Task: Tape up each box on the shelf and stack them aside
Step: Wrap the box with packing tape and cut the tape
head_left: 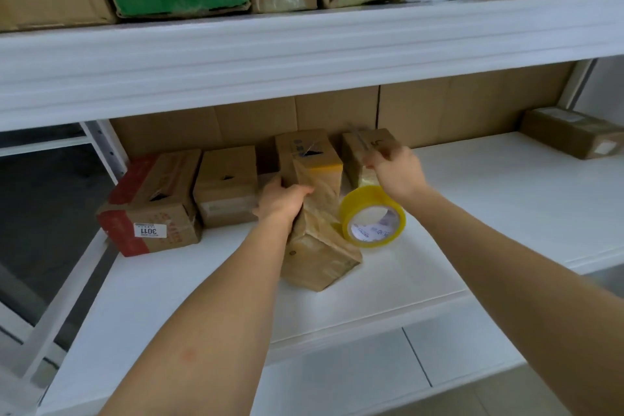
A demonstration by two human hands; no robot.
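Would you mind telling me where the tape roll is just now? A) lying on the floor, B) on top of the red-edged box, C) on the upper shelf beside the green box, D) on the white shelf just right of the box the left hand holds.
D: the tape roll stands on the shelf right of the box that the left hand grips.
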